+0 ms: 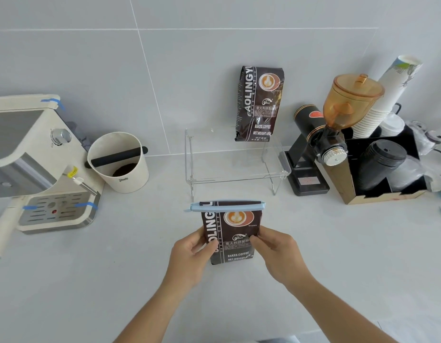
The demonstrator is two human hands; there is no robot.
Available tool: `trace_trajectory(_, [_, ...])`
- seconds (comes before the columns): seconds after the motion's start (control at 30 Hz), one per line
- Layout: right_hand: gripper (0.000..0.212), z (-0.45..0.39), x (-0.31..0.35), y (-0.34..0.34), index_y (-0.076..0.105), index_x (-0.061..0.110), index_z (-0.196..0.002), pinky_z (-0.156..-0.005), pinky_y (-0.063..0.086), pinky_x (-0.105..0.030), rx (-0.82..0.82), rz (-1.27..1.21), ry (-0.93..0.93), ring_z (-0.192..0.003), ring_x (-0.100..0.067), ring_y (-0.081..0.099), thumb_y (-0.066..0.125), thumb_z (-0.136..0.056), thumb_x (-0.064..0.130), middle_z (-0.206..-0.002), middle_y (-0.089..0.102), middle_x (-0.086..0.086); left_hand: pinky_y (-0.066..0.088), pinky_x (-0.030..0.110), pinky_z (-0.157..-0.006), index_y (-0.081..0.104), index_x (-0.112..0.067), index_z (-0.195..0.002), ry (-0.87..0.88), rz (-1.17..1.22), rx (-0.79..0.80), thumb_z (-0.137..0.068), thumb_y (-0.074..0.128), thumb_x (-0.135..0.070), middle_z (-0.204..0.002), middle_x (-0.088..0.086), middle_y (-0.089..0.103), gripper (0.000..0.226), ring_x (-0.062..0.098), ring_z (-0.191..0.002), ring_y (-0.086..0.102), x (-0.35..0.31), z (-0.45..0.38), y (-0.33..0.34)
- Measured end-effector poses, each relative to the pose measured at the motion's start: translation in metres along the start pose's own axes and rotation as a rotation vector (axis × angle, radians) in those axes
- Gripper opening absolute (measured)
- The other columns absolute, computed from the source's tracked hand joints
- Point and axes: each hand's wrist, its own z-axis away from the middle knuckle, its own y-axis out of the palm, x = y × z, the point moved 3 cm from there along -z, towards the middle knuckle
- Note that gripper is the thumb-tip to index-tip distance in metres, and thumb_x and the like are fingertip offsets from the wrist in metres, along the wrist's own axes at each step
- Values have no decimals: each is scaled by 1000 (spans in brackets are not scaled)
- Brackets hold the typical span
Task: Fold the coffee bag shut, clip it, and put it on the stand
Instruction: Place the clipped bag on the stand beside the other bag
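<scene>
On the desk (338, 256), the clear stand (235, 169) already carries a second bag (260, 103) at its back. Just before it, the coffee bag (230, 233) stands folded, a blue clip (227, 206) across its top. It looks soft, crinkly and fairly light; mid-sides suit gripping. The left hand (189, 256) and right hand (279, 253) pinch those sides. Print reads "BAKED.COFFEE", "NET.WEIGHT".

Glossy foil coffee bag (230, 233), clear acrylic stand (235, 164), matt counter (90, 280)

Coffee bag (230, 233) dark brown, white lettering, orange cup emblem; clip (227, 206) pale blue; stand (235, 164) clear; tabletop (90, 280) white.
</scene>
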Motion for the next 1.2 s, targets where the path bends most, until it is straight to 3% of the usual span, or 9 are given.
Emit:
trace_trajectory(0.17, [33,-5,35,-10,76,39,-100,-77,49,-32,-22,30,-73,-93,-24,69,57,-94,12,-94,80,13,52,14,-84,72,-29,-103,84,29,-17,-87,64,1,-102,-15,77,35,6,-102,70,-34,-7,-2])
trace_trajectory(0.33, [32,-16,87,-24,75,35,-97,-67,47,-30,-60,49,-181,-75,2,65,57,-94,10,-89,79,15,52,13,-82,71,-20,-112,208,36,-22,-87,64,0,-104,-10,78,32,9,-102,71,-81,-19,-8])
trace_trajectory(0.5, [32,-35,134,-35,75,35,-102,-89,53,-50,-55,28,-277,-97,-11,71,55,-95,10,-96,79,16,51,10,-78,72,-26,-105,337,44,-27,-87,63,1,-101,-14,78,34,5,-96,72,-133,-33,-13])
trace_trajectory(0.67, [28,-61,167,-42,73,37,-106,-86,55,-60,-80,29,-385,-92,-30,71,56,-95,19,-99,79,13,53,15,-84,73,-24,-108,428,17,-41,-86,65,0,-102,-14,77,33,7,-100,71,-172,-56,-21])
trace_trajectory(0.77, [28,-80,187,-44,74,35,-104,-91,55,-55,-83,-2,-424,-99,-19,72,56,-95,17,-99,79,14,54,18,-86,72,-18,-113,476,-4,-56,-87,65,-1,-106,-11,77,32,9,-102,71,-194,-73,-27])
trace_trajectory(0.93, [26,-113,208,-42,75,33,-101,-82,53,-38,-70,-47,-421,-100,-17,72,55,-95,16,-99,80,12,51,28,-93,70,-20,-117,498,-18,-78,-88,64,-5,-111,-10,76,33,7,-106,69,-212,-101,-32])
trace_trajectory(1.0, [27,-125,213,-40,75,34,-100,-81,53,-42,-71,-54,-409,-91,-15,70,55,-95,16,-95,80,11,52,25,-90,71,-23,-113,491,-8,-105,-86,65,-6,-107,-13,76,32,6,-104,70,-216,-114,-34])
trace_trajectory(1.1, [28,-144,218,-36,75,34,-98,-90,52,-60,-71,-67,-388,-81,-18,66,54,-95,17,-92,80,-1,52,12,-78,72,-31,-102,464,15,-114,-86,63,-1,-96,-21,77,36,0,-94,71,-222,-134,-33])
trace_trajectory(1.2, [30,-164,217,-33,75,35,-100,-91,54,-58,-61,-69,-354,-90,-26,74,53,-96,15,-92,81,8,54,12,-75,71,-28,-103,418,18,-119,-88,60,2,-89,-24,77,36,-2,-88,71,-220,-156,-32])
